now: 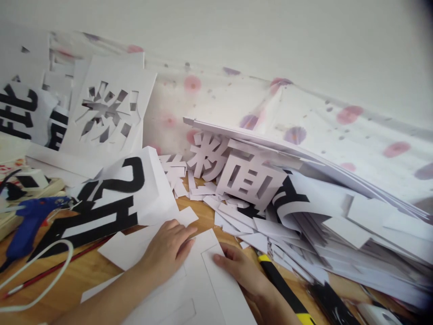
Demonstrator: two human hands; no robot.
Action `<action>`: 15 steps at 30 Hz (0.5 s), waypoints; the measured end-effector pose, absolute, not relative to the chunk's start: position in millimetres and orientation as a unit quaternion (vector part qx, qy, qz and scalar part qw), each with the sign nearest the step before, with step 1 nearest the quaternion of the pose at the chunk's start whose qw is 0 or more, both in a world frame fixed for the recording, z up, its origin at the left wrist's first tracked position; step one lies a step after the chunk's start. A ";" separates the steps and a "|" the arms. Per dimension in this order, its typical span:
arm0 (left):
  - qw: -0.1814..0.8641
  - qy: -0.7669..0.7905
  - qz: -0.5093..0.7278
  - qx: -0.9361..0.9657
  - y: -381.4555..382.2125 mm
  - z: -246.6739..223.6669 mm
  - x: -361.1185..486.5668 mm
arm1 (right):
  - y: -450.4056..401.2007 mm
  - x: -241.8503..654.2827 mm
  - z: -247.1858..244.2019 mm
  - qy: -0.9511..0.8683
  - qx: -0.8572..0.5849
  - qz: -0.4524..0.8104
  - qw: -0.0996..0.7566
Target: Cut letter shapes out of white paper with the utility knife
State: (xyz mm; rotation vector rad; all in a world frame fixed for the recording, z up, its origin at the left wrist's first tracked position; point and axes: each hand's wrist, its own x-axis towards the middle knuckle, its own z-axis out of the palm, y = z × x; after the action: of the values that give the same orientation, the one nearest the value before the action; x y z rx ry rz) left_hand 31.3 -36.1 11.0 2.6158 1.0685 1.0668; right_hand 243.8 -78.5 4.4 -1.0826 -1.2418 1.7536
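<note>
A white board with thin outlines drawn on it lies at the front centre. My left hand rests on its left part, palm down, fingers slightly bent and together, with nothing visible under them. At the board's right edge is my right hand, its thumb on top and its fingers beneath, gripping the edge. Just right of that hand lies a yellow and black cutter.
A blue glue gun, a white cable and a red pencil lie left. Printed sheets and cut-out characters stand behind. White scraps pile up right, near a black object.
</note>
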 end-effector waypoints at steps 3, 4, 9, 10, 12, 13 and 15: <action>0.064 0.351 0.363 0.861 -35.9 9.9 31.5 | -79.4 242.0 4.3 -0.469 -0.411 0.688 0.371; 0.065 0.350 0.368 0.859 -36.0 9.9 31.6 | -80.0 240.9 5.0 -0.465 -0.407 0.691 0.375; 0.068 0.346 0.386 0.852 -37.4 12.3 31.9 | -83.5 235.8 11.7 -0.453 -0.386 0.700 0.395; 0.068 0.346 0.385 0.853 -37.6 13.0 31.9 | -84.1 235.1 12.6 -0.451 -0.385 0.700 0.398; 0.066 0.346 0.380 0.855 -37.6 14.6 31.9 | -85.0 234.2 13.1 -0.448 -0.385 0.697 0.406; 0.064 0.347 0.377 0.857 -37.6 15.3 31.9 | -85.2 233.9 12.6 -0.447 -0.386 0.694 0.411; 0.060 0.349 0.367 0.860 -37.6 16.4 31.8 | -84.9 233.4 10.7 -0.444 -0.392 0.687 0.421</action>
State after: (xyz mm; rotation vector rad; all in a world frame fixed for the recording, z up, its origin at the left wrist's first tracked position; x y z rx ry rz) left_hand 31.8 -37.6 16.4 2.6022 1.0573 1.1121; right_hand 233.4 -84.9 10.7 -0.9816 -1.1129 1.7223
